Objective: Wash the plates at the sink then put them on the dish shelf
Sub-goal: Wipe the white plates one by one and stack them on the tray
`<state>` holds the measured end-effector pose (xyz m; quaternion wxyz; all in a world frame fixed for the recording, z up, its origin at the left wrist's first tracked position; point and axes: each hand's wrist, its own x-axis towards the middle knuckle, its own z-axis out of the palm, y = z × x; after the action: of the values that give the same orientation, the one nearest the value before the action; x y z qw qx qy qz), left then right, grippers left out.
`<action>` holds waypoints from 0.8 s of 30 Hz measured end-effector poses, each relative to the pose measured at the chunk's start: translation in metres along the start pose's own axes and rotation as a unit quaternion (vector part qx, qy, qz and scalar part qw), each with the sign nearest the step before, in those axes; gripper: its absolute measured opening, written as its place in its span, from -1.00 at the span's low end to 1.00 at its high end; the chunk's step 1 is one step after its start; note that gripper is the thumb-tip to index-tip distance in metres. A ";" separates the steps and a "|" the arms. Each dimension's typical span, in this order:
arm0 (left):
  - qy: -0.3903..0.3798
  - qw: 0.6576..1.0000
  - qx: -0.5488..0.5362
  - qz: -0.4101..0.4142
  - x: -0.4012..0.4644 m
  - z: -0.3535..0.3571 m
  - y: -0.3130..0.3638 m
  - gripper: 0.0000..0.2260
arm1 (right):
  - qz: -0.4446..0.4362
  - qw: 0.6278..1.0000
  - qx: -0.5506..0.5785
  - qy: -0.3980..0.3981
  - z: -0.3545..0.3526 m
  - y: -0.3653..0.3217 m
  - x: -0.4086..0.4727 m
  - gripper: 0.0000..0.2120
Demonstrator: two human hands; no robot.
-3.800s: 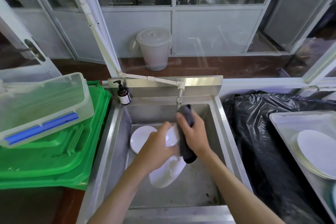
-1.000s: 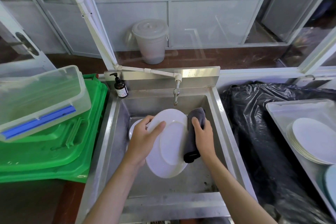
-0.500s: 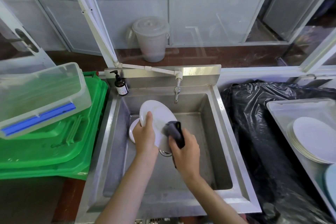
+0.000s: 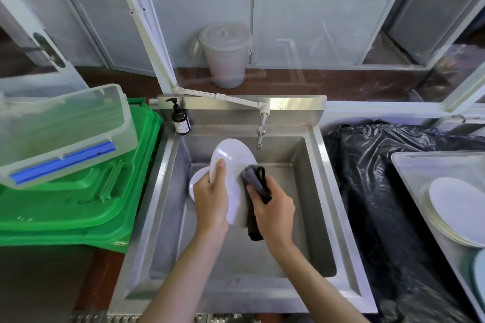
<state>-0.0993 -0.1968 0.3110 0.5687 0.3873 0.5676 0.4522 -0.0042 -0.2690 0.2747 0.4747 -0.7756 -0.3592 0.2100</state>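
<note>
Two hands, one plate held on edge over the sink

Two big things frame the work: the steel sink (image 4: 309, 191) in the middle and green lids (image 4: 78, 204) at the left. At the right, a tray (image 4: 409, 165) keeps a stack of plates (image 4: 456, 212), perhaps the ones already washed. Over the basin the plate (image 4: 233, 165) stands tilted on edge, so drips fall inside. A second plate (image 4: 196, 183) lies behind it. The left hand (image 4: 211, 202) grips its left rim, thumb on the front. The right hand (image 4: 273, 210) holds a dark cloth (image 4: 256, 183), fingers curled around it, against the plate's face.
</note>
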 end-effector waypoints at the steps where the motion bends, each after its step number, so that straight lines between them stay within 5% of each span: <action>1: 0.010 1.000 -0.004 0.000 0.004 -0.003 -0.002 -0.61 | -0.026 0.999 -0.004 -0.022 0.003 -0.006 -0.007 -0.75; 6: 0.011 1.000 -0.014 -0.018 0.006 -0.010 0.000 -0.71 | -0.089 0.995 0.000 -0.044 0.014 -0.036 0.008 -0.87; 11: 0.002 0.997 0.066 0.051 -0.005 -0.008 0.010 -0.58 | 0.061 0.997 0.056 0.009 0.015 -0.032 0.025 -0.94; 16: -0.014 0.983 0.132 0.126 -0.011 -0.012 0.003 -0.55 | 0.143 0.984 0.092 -0.046 0.013 -0.031 0.021 -0.88; 21: -0.115 0.955 0.216 0.168 -0.020 -0.009 -0.019 -0.71 | 0.246 0.901 0.323 -0.152 0.013 -0.039 0.030 -0.44; 24: -0.173 0.908 0.297 0.241 -0.016 -0.008 -0.026 -0.77 | 0.230 0.893 0.346 -0.174 0.010 -0.033 0.034 -0.62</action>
<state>-0.1043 -0.2199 0.2908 0.3905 0.7356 0.4571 0.3121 -0.0001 -0.2277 0.3004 0.5814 -0.5738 -0.1522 0.5564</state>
